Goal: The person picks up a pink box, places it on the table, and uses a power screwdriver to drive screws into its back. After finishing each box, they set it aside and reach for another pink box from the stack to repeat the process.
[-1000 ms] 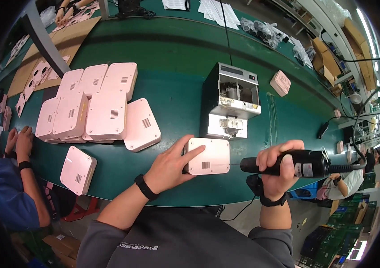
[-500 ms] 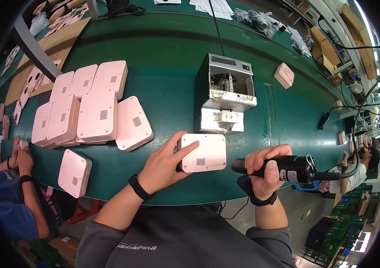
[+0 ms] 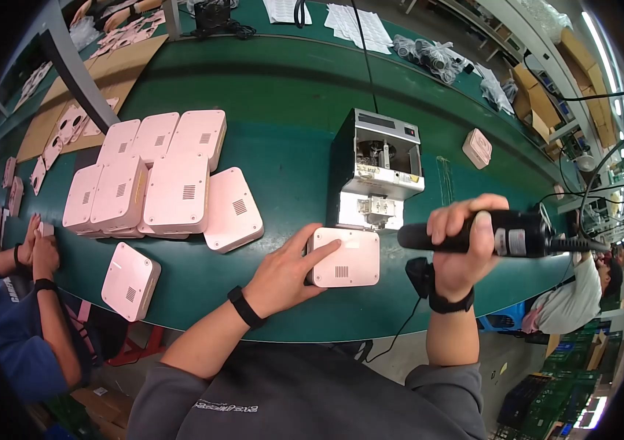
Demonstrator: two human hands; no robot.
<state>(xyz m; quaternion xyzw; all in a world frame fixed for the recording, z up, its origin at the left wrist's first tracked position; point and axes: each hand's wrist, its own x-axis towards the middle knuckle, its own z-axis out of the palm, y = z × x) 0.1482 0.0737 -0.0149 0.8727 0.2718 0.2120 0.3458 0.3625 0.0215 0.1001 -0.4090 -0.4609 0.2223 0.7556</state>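
Observation:
My left hand [image 3: 283, 273] grips the left side of a pale pink square plastic box [image 3: 360, 270], its index finger resting on the top face. The box lies on the green bench with a slotted vent and corner screw holes facing up. In my right hand [image 3: 466, 249] is a black electric screwdriver [image 3: 521, 238], held level above the bench to the right of the box. Its tip points left, and the bit cannot be made out. Just behind the box stands a black and silver screw feeder machine [image 3: 356, 180] with an open front.
Several similar boxes [image 3: 176, 187] are stacked at the left, and a single box [image 3: 131, 282] lies near the front edge. Another pink piece [image 3: 477, 149] sits at the far right. Co-workers are on both sides. The screwdriver's cable [image 3: 583, 246] runs off to the right.
My right hand has lifted the screwdriver up and to the right, away from the box's lower right corner. My left hand stays on the box. The whole view has shifted slightly.

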